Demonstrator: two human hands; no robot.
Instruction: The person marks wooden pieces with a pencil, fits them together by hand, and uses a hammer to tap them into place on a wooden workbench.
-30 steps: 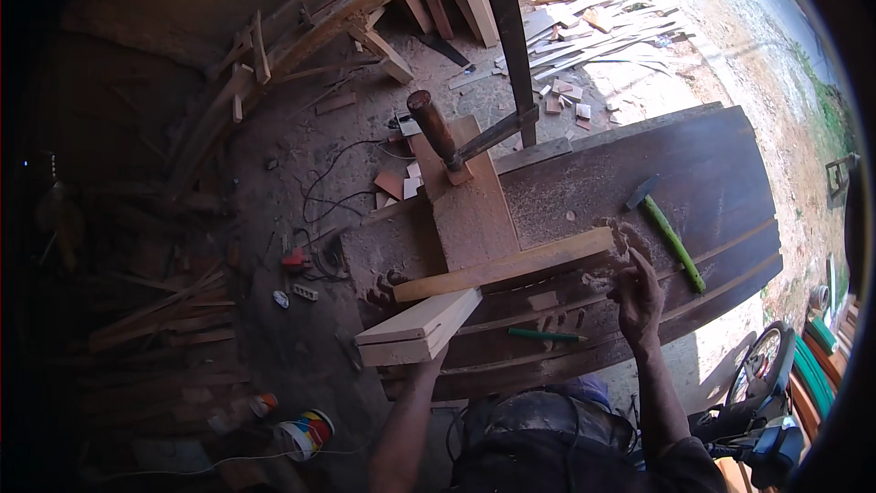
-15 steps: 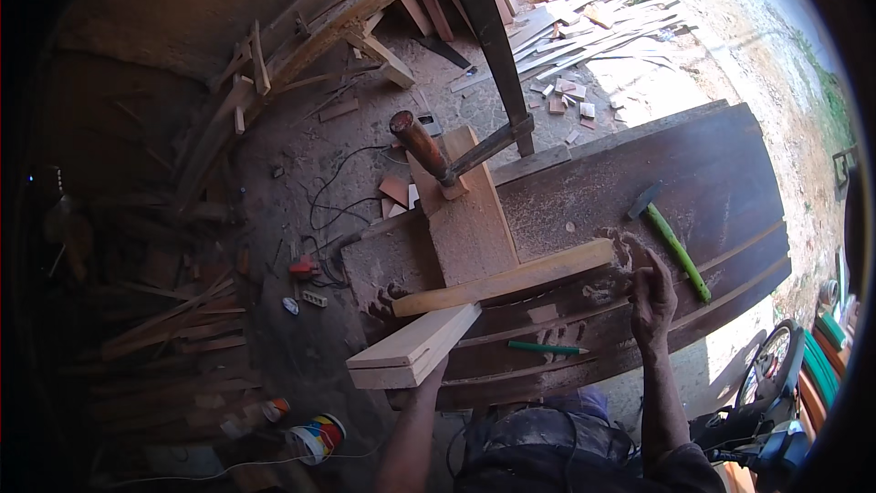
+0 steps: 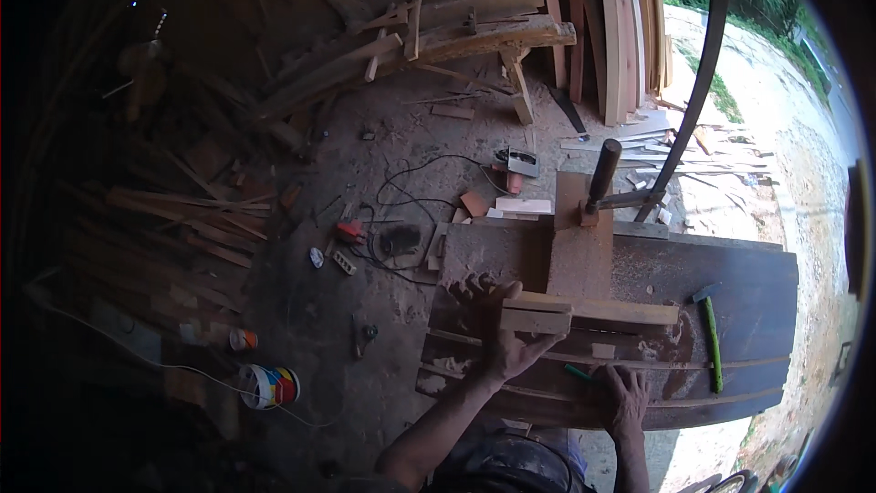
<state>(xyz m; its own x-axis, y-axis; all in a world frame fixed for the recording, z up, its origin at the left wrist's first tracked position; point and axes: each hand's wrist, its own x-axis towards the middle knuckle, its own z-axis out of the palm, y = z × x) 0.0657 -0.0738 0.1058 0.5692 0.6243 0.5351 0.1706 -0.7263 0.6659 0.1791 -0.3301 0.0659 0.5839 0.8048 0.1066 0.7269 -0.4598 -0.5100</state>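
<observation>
My left hand is closed around a short, pale wooden block, held over the near side of the dark wooden panel. The block's end faces me, beside a long yellowish wood strip. My right hand is on the panel's near part, fingers bent over a green pencil; the pencil's far end is hidden under them. A hammer with a green handle lies to the right. Behind the strip, a bar clamp with a wooden handle presses on a wide board.
On the floor at left lie a red power tool, cords and a paint bucket. A circular saw sits beyond the panel. Scrap wood is piled at far left, and a rough trestle stands at the back.
My view has swung left. My left hand has carried the block up over the panel, beside the yellowish strip. My right hand has come down from near the hammer onto the green pencil.
</observation>
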